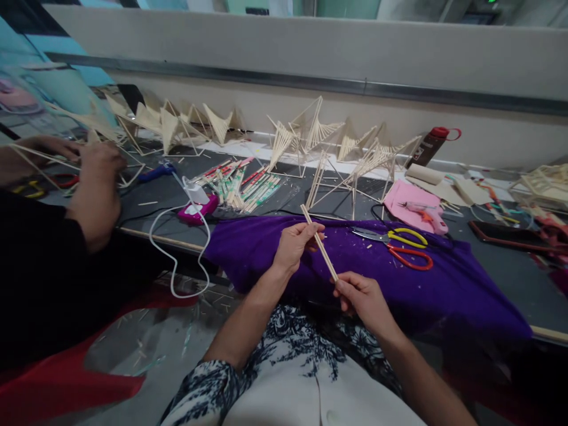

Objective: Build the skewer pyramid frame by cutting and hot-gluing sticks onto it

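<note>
Now one loose stick (320, 244) is being held.
Left hand (293, 244) and right hand (360, 297) are both pinching it; many stick frames (310, 135) are standing finished behind.

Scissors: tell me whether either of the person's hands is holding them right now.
No, the scissors lie on the purple cloth, apart from the left hand and right hand, which both grip a wooden stick.

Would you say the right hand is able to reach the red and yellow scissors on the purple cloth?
Probably yes: the red and yellow scissors lie uncovered near the right hand, nothing between, though it pinches a thin wooden stick.
</note>
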